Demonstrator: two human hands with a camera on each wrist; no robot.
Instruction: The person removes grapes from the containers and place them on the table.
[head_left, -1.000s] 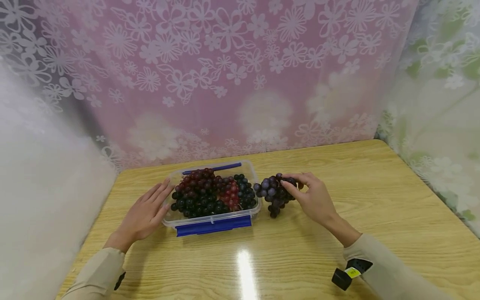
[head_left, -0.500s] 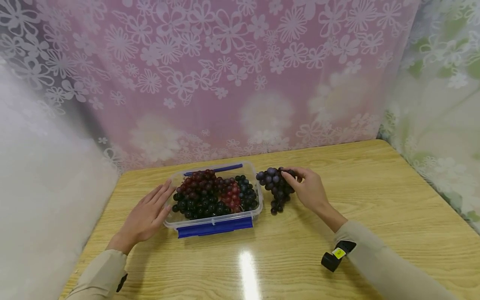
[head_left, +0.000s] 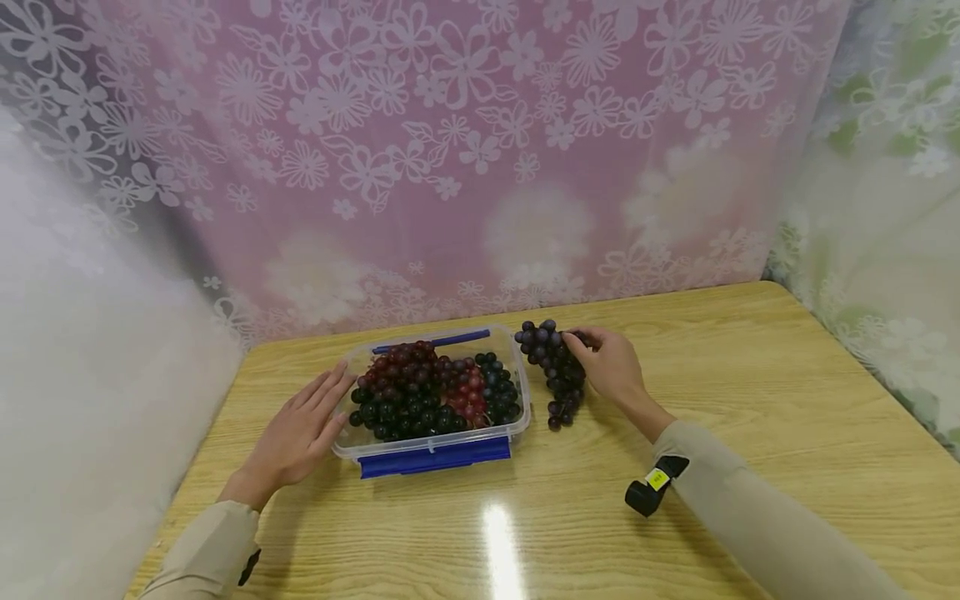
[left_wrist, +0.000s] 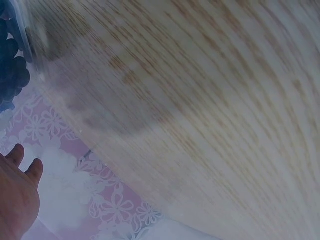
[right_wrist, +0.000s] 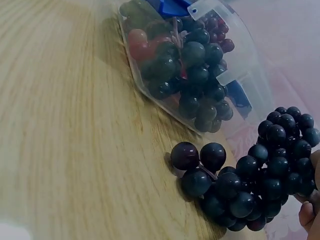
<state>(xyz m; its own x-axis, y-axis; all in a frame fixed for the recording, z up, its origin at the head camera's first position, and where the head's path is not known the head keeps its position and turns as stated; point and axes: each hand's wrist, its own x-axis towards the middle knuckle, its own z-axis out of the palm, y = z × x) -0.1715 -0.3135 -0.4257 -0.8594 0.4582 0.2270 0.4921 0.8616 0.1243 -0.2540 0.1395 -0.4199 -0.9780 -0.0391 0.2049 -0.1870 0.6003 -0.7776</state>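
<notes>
My right hand point(head_left: 613, 365) pinches a bunch of dark purple grapes point(head_left: 553, 360) by its upper right part, just right of the clear plastic container point(head_left: 430, 443). In the right wrist view the dark bunch point(right_wrist: 245, 195) hangs down to the wooden surface, its lowest grapes right at it. My left hand point(head_left: 296, 432) lies with fingers stretched out along the container's left side. Inside the container sit dark red grapes point(head_left: 401, 364), green-black grapes point(head_left: 405, 414), bright red grapes point(head_left: 468, 392) and a dark bluish bunch point(head_left: 501, 392). The left wrist view shows only part of the left hand point(left_wrist: 20, 195).
The wooden table point(head_left: 720, 375) reaches back to a pink flowered curtain point(head_left: 450, 167). Pale curtains hang at both sides. A blue clip flap point(head_left: 435, 458) folds down on the container's front, another blue flap point(head_left: 468, 337) shows at its back.
My right hand has moved the dark bunch a little away from me, toward the table's back, and the bunch now hangs more lengthwise beside the container. The left hand stays at the container's side.
</notes>
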